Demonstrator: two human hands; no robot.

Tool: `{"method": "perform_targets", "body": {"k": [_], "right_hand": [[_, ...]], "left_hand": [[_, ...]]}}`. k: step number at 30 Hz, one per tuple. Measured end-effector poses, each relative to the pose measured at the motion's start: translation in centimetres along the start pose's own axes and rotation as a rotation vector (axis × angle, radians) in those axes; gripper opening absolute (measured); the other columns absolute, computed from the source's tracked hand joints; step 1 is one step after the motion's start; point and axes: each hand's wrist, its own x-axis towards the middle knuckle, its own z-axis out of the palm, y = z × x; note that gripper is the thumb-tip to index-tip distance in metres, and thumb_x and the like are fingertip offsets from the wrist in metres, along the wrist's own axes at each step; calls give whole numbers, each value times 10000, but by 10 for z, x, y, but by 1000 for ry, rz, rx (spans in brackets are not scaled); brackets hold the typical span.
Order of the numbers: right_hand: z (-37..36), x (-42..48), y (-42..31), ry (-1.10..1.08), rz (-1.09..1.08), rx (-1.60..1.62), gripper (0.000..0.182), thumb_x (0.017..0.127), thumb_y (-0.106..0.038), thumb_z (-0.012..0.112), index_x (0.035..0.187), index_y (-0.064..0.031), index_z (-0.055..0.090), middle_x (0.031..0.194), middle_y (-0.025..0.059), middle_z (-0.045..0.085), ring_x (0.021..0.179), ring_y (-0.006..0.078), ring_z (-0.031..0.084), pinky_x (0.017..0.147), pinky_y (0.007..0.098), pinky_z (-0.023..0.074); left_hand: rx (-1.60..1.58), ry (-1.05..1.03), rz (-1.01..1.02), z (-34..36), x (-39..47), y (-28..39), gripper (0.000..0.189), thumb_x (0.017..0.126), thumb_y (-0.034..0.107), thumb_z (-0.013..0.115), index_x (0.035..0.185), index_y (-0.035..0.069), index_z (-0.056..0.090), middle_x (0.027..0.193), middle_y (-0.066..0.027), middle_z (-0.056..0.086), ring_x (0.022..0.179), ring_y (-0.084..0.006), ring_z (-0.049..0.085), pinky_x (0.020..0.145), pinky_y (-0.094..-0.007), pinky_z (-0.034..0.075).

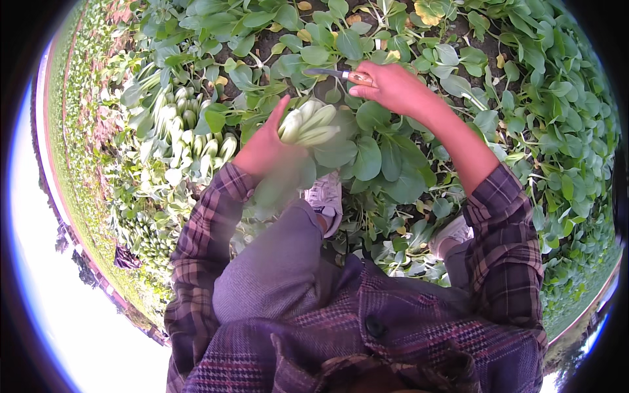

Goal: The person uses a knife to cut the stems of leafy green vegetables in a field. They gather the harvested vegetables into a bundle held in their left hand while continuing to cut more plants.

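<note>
My left hand [272, 142] is closed around a bunch of leafy greens that look like bok choy [312, 123], its pale stem ends turned to the right. Part of that hand and the leaves below it are blurred. In my right hand [385, 88] is a small knife, gripped by its wooden handle [361, 78]. The knife's blade [324, 72] points left, above the held bunch and apart from it. Under both hands grow broad-leaved green plants [388, 157]. Left of my left hand lies a pile of cut bok choy [184, 123], pale stems showing.
Dense rows of green plants [560, 123] stand on the right. Yellowed leaves [430, 12] and dark soil show among the plants ahead. Farther back on the left are another heap of greens [152, 238] and a dark plastic bag [127, 258]. My shoes [324, 196] rest among leaves.
</note>
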Motion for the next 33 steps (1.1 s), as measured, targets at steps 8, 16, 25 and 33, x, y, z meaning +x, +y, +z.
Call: {"method": "perform_targets", "body": {"k": [8, 16, 25, 33], "right_hand": [[57, 18, 1, -65, -130, -155, 332, 861, -359, 540, 1118, -148, 514, 864, 114, 642, 818, 326, 617, 689, 443, 485], [68, 22, -1, -61, -138, -159, 346, 859, -326, 542, 1156, -152, 515, 847, 121, 639, 805, 324, 620, 668, 446, 487], [65, 16, -11, -116, -124, -276, 264, 835, -251, 561, 1058, -111, 558, 787, 107, 633, 770, 310, 628, 620, 444, 476], [48, 20, -6, -132, -51, -260, 251, 796, -271, 617, 981, -102, 596, 835, 105, 641, 784, 289, 634, 670, 407, 489]], "left_hand": [[485, 62, -225, -11, -12, -73, 891, 624, 106, 753, 1385, 114, 288, 1131, -195, 577, 1013, -308, 586, 893, -343, 445], [431, 104, -160, -4, -15, -79, 800, 624, 96, 747, 1333, 100, 379, 1125, -159, 585, 1009, -286, 587, 892, -331, 446], [275, 85, -189, 1, -15, -85, 829, 601, 107, 776, 1332, 96, 384, 1187, -167, 543, 1058, -253, 554, 933, -331, 409], [785, 297, 71, 30, -41, -95, 736, 635, 110, 721, 1306, 132, 420, 924, -118, 611, 884, -318, 561, 787, -395, 433]]}}
